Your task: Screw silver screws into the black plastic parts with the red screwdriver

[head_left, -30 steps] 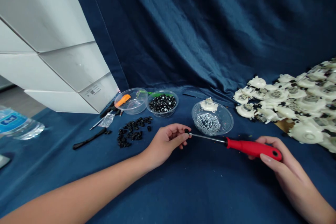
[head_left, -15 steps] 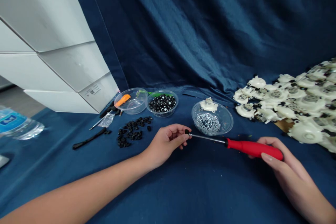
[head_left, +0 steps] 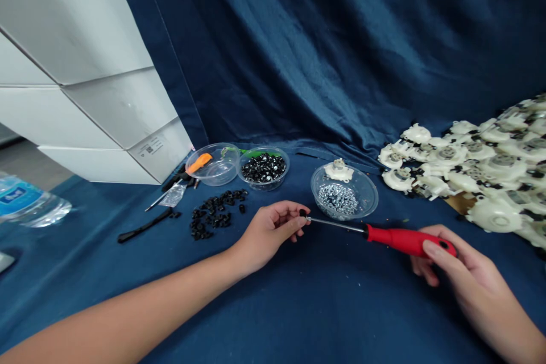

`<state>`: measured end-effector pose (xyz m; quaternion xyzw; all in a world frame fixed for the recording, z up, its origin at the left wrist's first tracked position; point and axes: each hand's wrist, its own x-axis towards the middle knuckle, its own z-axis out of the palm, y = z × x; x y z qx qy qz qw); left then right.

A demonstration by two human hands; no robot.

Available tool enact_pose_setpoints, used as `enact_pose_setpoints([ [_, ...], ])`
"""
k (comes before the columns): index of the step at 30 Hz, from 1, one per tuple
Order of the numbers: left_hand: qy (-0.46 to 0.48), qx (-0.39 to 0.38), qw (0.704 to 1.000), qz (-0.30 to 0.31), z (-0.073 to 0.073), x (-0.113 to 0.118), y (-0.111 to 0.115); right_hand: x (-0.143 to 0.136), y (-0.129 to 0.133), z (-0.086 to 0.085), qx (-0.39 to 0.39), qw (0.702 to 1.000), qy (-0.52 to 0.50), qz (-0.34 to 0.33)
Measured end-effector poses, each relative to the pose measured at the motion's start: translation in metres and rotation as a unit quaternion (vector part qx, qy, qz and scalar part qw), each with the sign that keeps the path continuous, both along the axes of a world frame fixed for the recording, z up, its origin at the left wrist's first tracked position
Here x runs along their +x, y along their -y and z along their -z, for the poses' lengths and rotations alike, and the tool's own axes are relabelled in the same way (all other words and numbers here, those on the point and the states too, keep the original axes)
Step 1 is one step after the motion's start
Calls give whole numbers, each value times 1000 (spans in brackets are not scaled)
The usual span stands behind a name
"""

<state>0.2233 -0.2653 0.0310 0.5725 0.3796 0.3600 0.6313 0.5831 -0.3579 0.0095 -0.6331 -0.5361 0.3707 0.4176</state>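
Between thumb and fingers, my left hand point(head_left: 277, 230) pinches a small black part point(head_left: 302, 213). The tip of a red-handled screwdriver point(head_left: 396, 239) meets that part, and its steel shaft runs nearly level to the right. My right hand point(head_left: 452, 264) is closed around the back end of the red handle. Just behind the shaft stands a clear bowl point(head_left: 369, 196) of silver screws point(head_left: 339, 199), with a cream plastic piece point(head_left: 339, 170) in it. Loose black parts point(head_left: 215, 213) lie on the cloth left of my left hand.
A clear tub of black parts point(head_left: 264, 169) and another tub holding an orange object point(head_left: 200, 163) stand at the back. Many cream plastic housings point(head_left: 499, 182) are heaped at right. White boxes point(head_left: 98, 96) and a water bottle point(head_left: 32, 202) are at left.
My right hand has shifted its grip on the screwdriver handle, which has turned so a dark hole near its end shows. My left hand has stayed in place.
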Motion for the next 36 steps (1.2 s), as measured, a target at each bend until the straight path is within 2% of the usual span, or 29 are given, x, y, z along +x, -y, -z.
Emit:
enact_pose_setpoints([
  [3, -1, 4, 1000, 9, 1, 0, 0, 0, 1, -4, -30, 999, 18, -14],
  [10, -4, -1, 1000, 3, -3, 1, 1, -2, -4, 3, 57, 998, -13, 24],
  [16, 6, 0, 1000, 7, 0, 1, 0, 1, -2, -2, -8, 998, 47, -42],
  [23, 13, -3, 1000, 5, -1, 0, 0, -9, -2, -3, 46, 998, 2, 40],
  [29, 4, 2, 1000, 14, -2, 0, 1, 4, -1, -2, -20, 996, 85, -33],
  [36, 11, -1, 1000, 4, -1, -1, 1, 4, -3, 9, 46, 999, 11, 17],
])
